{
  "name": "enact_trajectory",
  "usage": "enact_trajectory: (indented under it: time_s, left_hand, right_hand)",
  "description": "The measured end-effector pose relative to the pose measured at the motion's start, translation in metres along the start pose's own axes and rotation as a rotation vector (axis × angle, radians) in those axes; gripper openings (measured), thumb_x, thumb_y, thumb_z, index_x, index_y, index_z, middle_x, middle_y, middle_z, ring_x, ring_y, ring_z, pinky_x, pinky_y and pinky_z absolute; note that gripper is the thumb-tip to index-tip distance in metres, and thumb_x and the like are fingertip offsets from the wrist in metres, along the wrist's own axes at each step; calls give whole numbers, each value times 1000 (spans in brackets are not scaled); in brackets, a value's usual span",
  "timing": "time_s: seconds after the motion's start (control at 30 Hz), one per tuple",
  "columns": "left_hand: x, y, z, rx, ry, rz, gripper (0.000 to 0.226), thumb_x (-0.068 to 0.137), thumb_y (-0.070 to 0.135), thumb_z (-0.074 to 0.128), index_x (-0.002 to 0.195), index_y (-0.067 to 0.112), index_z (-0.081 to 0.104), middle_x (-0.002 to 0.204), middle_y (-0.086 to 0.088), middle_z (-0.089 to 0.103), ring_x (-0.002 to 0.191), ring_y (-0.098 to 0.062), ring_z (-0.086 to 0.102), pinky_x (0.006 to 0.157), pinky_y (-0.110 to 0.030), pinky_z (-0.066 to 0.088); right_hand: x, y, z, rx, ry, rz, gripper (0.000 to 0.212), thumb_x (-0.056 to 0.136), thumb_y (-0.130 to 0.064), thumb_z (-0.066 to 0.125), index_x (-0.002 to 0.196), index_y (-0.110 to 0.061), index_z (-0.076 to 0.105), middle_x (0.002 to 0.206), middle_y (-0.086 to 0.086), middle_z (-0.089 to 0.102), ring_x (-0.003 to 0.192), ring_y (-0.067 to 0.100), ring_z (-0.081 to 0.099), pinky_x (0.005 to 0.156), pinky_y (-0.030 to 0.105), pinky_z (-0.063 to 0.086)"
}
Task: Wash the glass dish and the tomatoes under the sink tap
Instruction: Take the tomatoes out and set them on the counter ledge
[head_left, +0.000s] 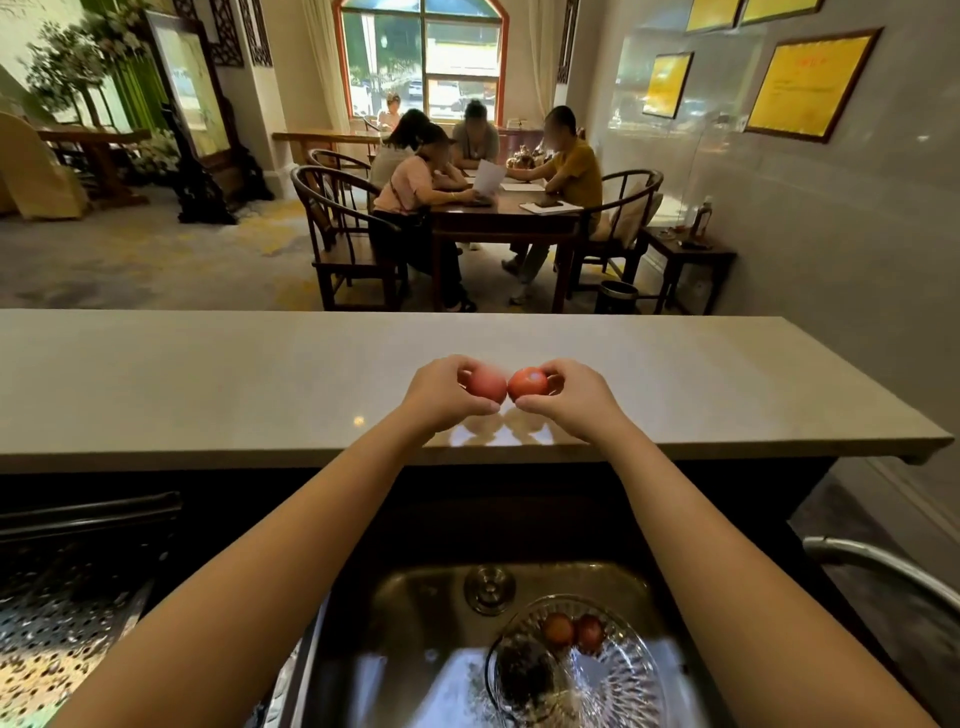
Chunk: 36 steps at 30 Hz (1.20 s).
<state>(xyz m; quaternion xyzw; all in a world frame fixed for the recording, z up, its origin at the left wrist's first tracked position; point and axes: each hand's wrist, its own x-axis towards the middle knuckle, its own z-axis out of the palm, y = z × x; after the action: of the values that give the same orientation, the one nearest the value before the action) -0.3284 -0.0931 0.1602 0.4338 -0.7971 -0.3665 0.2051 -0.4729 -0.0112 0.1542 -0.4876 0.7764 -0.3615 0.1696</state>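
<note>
Head view: nearest, a glass dish (597, 670) is seen lying in the steel sink (415, 613), with two tomatoes (574, 631) resting in it, and a tap spout (878, 564) curves in from the right. Farther out, over the pale countertop (208, 384), one tomato (485, 384) is gripped by the closed fingers of the left hand (444, 397), and another tomato (527, 383) is gripped by the right hand (569, 400); the two fruits are held just beside each other.

glass dish (613, 670) cut off by bottom edge, tap (883, 564) cut off at right
</note>
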Motion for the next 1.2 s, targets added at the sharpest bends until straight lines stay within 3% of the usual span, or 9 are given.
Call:
enact_trajectory:
  time_s: [0.17, 0.43, 0.57, 0.7, 0.83, 0.9, 0.97, 1.07, 1.2]
  left_hand:
    - [1, -21, 12, 22, 25, 3, 56, 70, 23, 78, 121, 17, 55, 119, -5, 60, 93, -13, 50, 80, -23, 42]
    - [-4, -22, 15, 98, 59, 88, 59, 73, 21, 76, 126, 15, 52, 124, -7, 59, 102, -17, 55, 83, -23, 40]
    - [-9, -16, 14, 149, 47, 92, 63, 74, 20, 75, 131, 14, 48, 130, -9, 56, 114, -24, 55, 93, -29, 44]
    - [-26, -3, 2, 257, 108, 132, 77, 73, 27, 77, 138, 16, 39, 135, -9, 51, 123, -25, 47, 103, -40, 41]
    - [-80, -10, 1, 140, 293, 300, 57, 73, 28, 76, 124, 21, 53, 110, 3, 60, 99, -13, 55, 82, -27, 48]
    - [-109, -23, 25, 17, 195, 368, 42, 72, 25, 76, 111, 21, 61, 95, 8, 60, 82, -7, 56, 70, -20, 46]
    - [-123, -40, 66, -13, -35, 343, 40, 72, 24, 76, 109, 20, 62, 92, 10, 58, 80, -7, 56, 72, -22, 47]
    - [-116, -73, 141, 95, -326, 158, 56, 73, 33, 75, 123, 22, 53, 107, 7, 56, 102, -14, 56, 87, -24, 44]
    - [-87, -122, 225, 195, -432, -27, 75, 76, 35, 72, 138, 15, 37, 138, -8, 46, 127, -22, 43, 104, -28, 33]
  right_hand:
    - [-1, 13, 15, -71, -15, 25, 44, 71, -29, 75, 109, -15, 57, 97, -3, 54, 86, 15, 53, 72, 24, 41]
    - [0, 13, 18, -108, -27, 33, 46, 74, -31, 73, 112, -14, 54, 106, 3, 56, 92, 17, 53, 76, 27, 43]
    - [0, 12, 19, -116, -22, 32, 48, 76, -30, 73, 116, -13, 53, 116, 9, 58, 96, 18, 53, 80, 27, 44]
    - [-11, 7, 6, -96, -65, 55, 68, 77, -30, 73, 133, -12, 40, 130, 12, 49, 111, 24, 52, 91, 33, 45]
    - [-52, 29, -20, 40, 61, 7, 57, 77, -32, 71, 128, -21, 45, 116, 0, 52, 97, 12, 54, 72, 17, 43]
    - [-83, 52, -20, 142, 173, -34, 42, 78, -27, 71, 115, -25, 52, 104, -4, 56, 88, 8, 56, 66, 14, 43]
    - [-108, 82, -7, 225, 242, -39, 34, 77, -17, 71, 106, -24, 55, 97, -1, 58, 82, 10, 57, 65, 15, 46]
    - [-128, 140, 26, 183, 133, 58, 35, 78, -10, 71, 109, -17, 56, 99, 4, 58, 86, 13, 56, 75, 23, 49]
    - [-136, 227, 72, -18, -97, 273, 51, 80, -21, 70, 126, -14, 49, 123, 7, 51, 112, 18, 51, 96, 28, 41]
